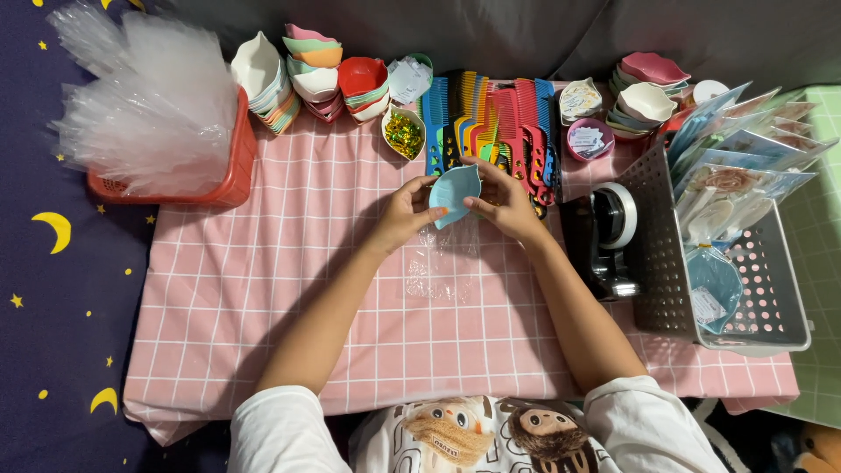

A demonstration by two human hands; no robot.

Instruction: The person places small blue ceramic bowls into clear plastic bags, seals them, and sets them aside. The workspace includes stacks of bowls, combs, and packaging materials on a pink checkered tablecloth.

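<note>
1. I've got both hands up over the middle of the tabletop [263,289]: left hand [405,215] and right hand [504,203] each pinching an edge of one light blue leaf-shaped dish [455,193], held in the air.
2. My guess is it's thin stiff plastic, super light and a bit slick, so gripping the rim on opposite sides makes sense.
3. One clear plastic bag [441,263] lies flat right under it, flimsy and crinkly looking.
4. Count-wise: one row of coloured combs [491,123] too overlapped to count, one tape dispenser [604,232], one red basket [229,166].
</note>
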